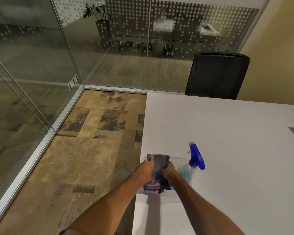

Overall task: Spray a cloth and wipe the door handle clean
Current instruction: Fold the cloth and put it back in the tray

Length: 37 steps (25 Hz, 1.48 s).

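Grey cloth is gripped by both hands above a clear plastic tub on a white table.

Left hand and right hand are closed on it; a blue-triggered spray bottle is stood just beside.

Both bare forearms reach up from the bottom edge toward the lower middle of the frame, converging there. The left hand and the right hand sit close together, fingers curled closed, each gripping the dark cloth between them.
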Available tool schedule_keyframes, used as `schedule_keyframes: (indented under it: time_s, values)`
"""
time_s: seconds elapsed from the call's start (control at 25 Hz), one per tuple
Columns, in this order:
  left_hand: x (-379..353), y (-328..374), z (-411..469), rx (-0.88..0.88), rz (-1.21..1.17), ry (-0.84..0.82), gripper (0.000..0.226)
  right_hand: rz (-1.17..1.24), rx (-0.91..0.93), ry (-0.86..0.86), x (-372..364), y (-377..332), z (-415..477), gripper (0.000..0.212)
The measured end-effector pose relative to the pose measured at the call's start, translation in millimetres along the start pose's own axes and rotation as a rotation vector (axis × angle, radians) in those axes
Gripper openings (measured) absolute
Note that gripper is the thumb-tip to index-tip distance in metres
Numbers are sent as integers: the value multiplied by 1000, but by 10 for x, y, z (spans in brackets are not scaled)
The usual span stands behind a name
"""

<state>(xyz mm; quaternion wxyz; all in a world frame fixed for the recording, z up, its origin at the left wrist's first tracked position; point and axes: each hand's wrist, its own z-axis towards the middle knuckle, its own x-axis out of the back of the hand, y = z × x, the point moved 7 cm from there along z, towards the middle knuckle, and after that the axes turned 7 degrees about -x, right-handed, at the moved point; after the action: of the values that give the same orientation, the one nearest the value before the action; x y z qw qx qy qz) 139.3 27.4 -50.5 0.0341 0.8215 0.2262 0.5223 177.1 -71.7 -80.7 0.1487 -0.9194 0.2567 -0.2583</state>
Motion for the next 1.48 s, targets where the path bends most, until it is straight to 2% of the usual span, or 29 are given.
schedule_keyframes:
  time_s: [0.04,0.08,0.12,0.16,0.2,0.28,0.4,0.52,0.6,0.68,0.8,0.92,0.96,1.08,1.24,1.36,1.48]
  values:
    - [4,42,-20,-29,125,-2,100,-128,48,135,62,-26,36,8]
    - [-8,102,-14,-61,296,-1,89,-141,100,198,50,-69,58,16]
    - [6,153,-33,-107,394,18,77,-237,153,196,22,-99,112,23]
    - [6,183,-21,-150,496,30,68,-240,112,129,21,-52,133,28]
    - [-19,155,0,-162,522,34,65,-101,146,116,75,-12,131,33]
    - [-77,98,6,-208,506,54,61,58,183,136,95,8,113,41]
    - [-196,-50,-22,-237,446,-22,61,-12,175,197,88,33,119,45]
    - [-265,-139,1,-253,454,-49,70,-224,243,285,128,-125,-24,45]
    - [-253,-115,20,-276,442,-48,76,-467,358,332,98,-268,-147,48]
    - [-231,-79,31,-281,439,-59,81,-699,493,343,33,-350,-191,62]
    - [-231,-76,55,-279,495,-91,85,-860,509,305,9,-317,-99,71]
    - [-241,-79,85,-243,557,-117,93,-853,422,232,8,-171,-22,48]
    - [-247,-75,100,-228,570,-125,95,-858,419,252,23,-145,-12,48]
    - [-278,-43,128,-200,622,-122,97,-788,429,276,-8,-127,2,57]
    - [-361,-26,159,-171,667,-134,97,-622,340,191,-71,-71,-19,80]
    - [-371,-20,142,-187,558,-92,92,-654,309,176,-76,-34,-52,76]
    - [-212,-28,7,-225,348,97,72,-821,396,311,-27,-180,-160,71]
